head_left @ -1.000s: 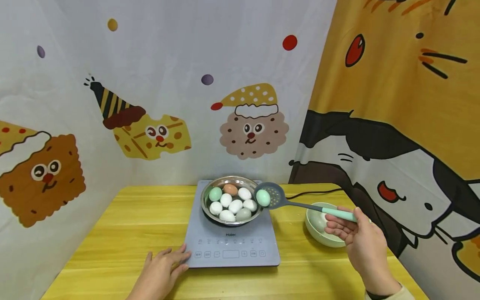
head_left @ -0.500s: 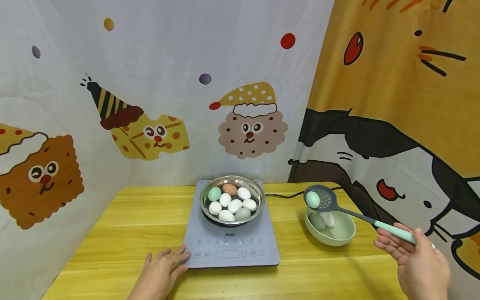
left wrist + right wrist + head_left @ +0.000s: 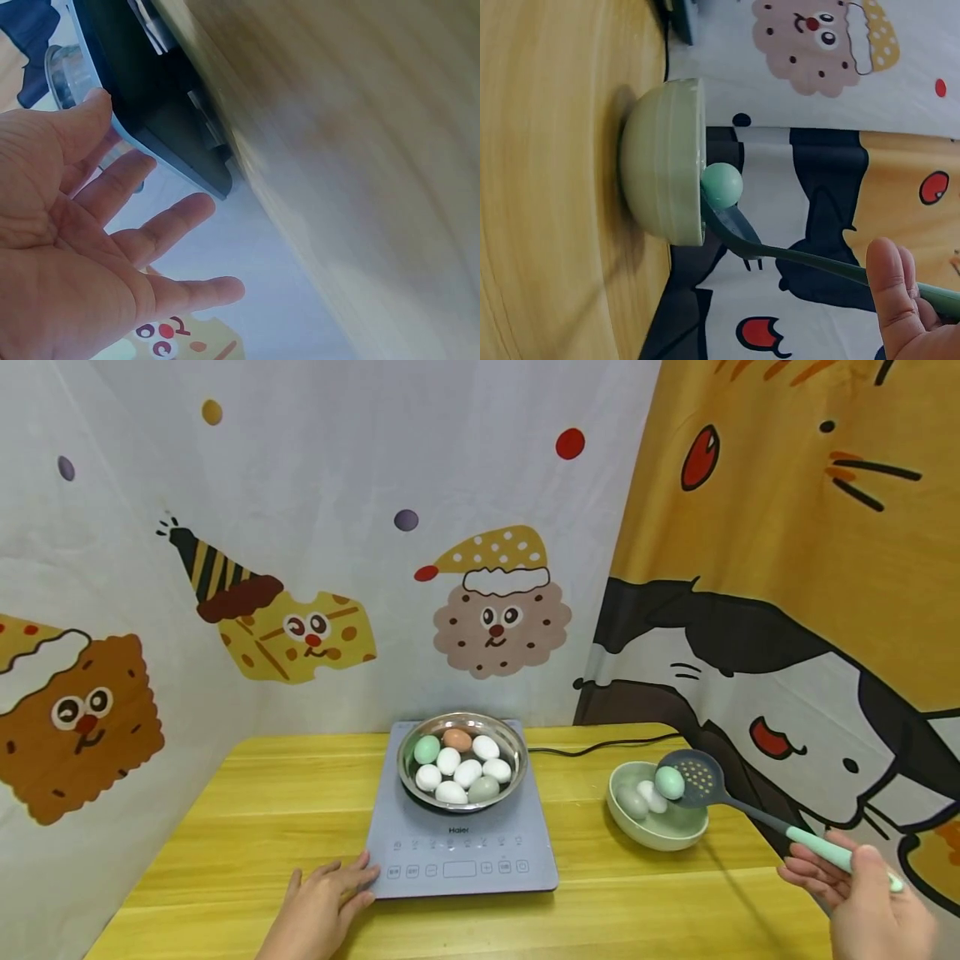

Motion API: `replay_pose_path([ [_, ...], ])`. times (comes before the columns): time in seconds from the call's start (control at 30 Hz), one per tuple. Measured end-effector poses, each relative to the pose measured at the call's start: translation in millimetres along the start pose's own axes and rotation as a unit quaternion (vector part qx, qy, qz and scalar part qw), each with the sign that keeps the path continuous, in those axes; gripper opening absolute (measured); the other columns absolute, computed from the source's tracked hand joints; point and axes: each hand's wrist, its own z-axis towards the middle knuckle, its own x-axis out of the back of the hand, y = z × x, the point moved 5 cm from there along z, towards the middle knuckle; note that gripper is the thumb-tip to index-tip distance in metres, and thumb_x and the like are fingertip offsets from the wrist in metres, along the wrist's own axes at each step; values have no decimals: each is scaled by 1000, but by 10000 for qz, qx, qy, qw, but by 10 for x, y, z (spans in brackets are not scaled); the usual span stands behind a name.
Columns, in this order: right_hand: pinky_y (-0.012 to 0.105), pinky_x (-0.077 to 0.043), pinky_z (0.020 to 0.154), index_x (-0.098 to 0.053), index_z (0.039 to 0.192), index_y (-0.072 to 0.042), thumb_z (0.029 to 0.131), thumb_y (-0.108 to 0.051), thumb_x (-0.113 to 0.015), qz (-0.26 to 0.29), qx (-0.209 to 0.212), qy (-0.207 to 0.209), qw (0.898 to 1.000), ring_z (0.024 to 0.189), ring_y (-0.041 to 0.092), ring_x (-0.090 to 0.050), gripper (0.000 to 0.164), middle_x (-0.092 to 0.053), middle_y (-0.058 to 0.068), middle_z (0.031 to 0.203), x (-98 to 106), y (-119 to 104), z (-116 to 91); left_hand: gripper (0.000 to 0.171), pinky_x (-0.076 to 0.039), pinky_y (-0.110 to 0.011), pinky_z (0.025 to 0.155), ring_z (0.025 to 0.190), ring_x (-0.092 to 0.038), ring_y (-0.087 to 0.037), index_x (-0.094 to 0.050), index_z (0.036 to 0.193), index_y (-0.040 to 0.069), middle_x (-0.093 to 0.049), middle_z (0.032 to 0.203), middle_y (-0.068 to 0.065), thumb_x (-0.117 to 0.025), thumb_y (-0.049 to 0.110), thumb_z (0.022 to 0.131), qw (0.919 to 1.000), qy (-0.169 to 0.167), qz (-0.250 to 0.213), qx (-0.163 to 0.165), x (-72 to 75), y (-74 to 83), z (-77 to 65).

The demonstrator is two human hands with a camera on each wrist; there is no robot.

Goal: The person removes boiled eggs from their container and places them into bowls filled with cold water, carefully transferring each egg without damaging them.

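My right hand point(image 3: 877, 893) grips the mint-green handle of a grey slotted spoon point(image 3: 705, 777). A pale green egg point(image 3: 670, 783) lies in its tilted head, over the right part of a light green bowl point(image 3: 652, 837). Inside that bowl are a grey egg point(image 3: 632, 802) and a white egg point(image 3: 652, 797). In the right wrist view the green egg point(image 3: 723, 185) shows just outside the bowl's rim line. My left hand point(image 3: 322, 902), fingers spread, touches the front left corner of a grey induction cooker point(image 3: 457, 847). Thumb and fingertips meet its edge in the left wrist view.
On the cooker stands a steel basin point(image 3: 519, 752) with several white eggs, a brown egg point(image 3: 457, 741), a green egg point(image 3: 427, 749) and a grey egg point(image 3: 483, 790). A black cord point(image 3: 577, 752) runs along the back of the wooden table point(image 3: 225, 843). Printed curtains point(image 3: 315, 460) hang behind.
The slotted spoon with the green egg has moved right from beside the basin, then down over the bowl. My right hand has travelled right and lower. My left hand has stayed at the cooker's corner.
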Motion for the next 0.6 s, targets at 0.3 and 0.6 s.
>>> replay_pose_path([
  [0.3,4,-50,54,-61,142,7,118,-35,-34,-1604,1340,232,9776,56,-18,-58,55,-51,-41,72,-67,-29,-205,33,-25,-93,108,128,-67,-47,-80,125,22,-72,143,1,-82,22,93,9999,81,2,-67,3,9,-14],
  [0.6,5,-51,52,-64,141,8,118,-35,-35,-1519,1455,190,9774,54,-15,-61,56,-54,-43,72,-20,14,-294,33,-24,-93,108,128,-67,-47,-80,125,22,-72,144,2,-82,22,93,10000,66,-41,-27,6,6,-10],
])
